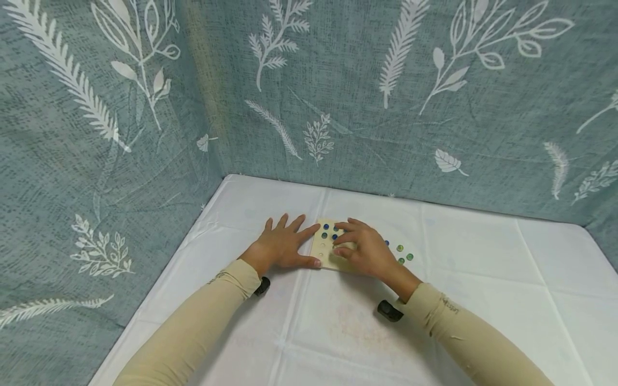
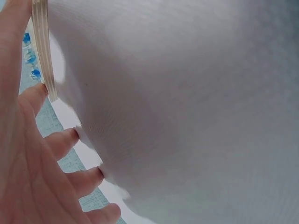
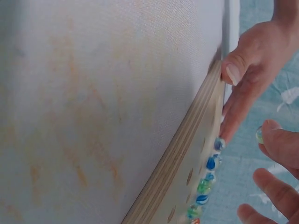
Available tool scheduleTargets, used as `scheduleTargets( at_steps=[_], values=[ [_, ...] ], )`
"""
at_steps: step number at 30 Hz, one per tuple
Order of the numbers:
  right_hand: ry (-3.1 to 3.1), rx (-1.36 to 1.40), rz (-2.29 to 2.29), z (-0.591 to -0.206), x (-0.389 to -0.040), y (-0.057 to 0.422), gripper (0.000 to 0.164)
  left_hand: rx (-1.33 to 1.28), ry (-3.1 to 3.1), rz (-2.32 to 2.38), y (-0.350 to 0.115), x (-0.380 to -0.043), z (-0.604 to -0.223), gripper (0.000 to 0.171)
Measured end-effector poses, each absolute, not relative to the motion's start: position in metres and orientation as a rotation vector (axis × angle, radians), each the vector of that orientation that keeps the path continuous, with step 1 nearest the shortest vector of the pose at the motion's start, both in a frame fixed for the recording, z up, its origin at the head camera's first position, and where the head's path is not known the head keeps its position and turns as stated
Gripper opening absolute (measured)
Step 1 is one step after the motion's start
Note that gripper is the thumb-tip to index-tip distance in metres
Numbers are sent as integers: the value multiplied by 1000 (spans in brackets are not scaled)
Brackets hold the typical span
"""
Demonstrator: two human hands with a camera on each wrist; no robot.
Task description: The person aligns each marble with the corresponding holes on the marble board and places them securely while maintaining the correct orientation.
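Note:
A pale plywood board (image 1: 316, 261) with rows of round holes lies on the white-covered table. Blue and greenish glass marbles (image 1: 326, 227) sit in its far holes, while holes at the near left are bare. My left hand (image 1: 282, 246) lies with fingers spread at the board's left side, thumb and forefinger touching its edge. Over the board, my right hand (image 1: 366, 247) pinches a clear green-tinted marble (image 3: 259, 135) between thumb and finger, the other fingers loosely bent. The right hand hides much of the board's middle in the head view.
Several green marbles (image 1: 400, 248) lie just right of the right hand, with a blue marble (image 1: 387, 243) near them. Patterned teal curtains (image 1: 367, 134) stand behind and left of the table (image 1: 483, 316). Dark wrist cameras (image 1: 390, 311) hang beneath both wrists.

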State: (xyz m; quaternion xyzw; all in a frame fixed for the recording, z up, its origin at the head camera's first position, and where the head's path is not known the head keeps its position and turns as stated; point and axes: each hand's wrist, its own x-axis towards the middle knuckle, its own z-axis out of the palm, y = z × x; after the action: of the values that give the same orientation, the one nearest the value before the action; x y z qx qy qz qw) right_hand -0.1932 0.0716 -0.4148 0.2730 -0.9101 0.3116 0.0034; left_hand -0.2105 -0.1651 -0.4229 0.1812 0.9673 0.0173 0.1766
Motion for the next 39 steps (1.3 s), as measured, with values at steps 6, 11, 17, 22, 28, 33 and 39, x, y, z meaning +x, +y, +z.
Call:
scheduleTargets(
  at_steps=[6,11,17,22,28,33,39],
  values=[
    [-2859,872,972,-416,-194,69,21,528,2737,38,-165,-211,-424,98],
    [-2866,880,973,-415,-194,68,21,526,2736,41,-165,-210,-423,98],
    [-2858,896,958,-415,-194,67,21,531,2737,46,-165,-211,-424,98],
    [-2853,900,946,-416,-194,66,21,533,2739,52,-165,-211,-424,98],
    [-2853,892,955,-418,-195,63,21,534,2738,50,-165,-210,-425,97],
    [-2836,892,965,-418,-195,62,21,540,2739,51,-165,-210,-425,98],
    [-2834,889,971,-417,-196,61,21,549,2745,61,-166,-211,-424,98]
  ],
)
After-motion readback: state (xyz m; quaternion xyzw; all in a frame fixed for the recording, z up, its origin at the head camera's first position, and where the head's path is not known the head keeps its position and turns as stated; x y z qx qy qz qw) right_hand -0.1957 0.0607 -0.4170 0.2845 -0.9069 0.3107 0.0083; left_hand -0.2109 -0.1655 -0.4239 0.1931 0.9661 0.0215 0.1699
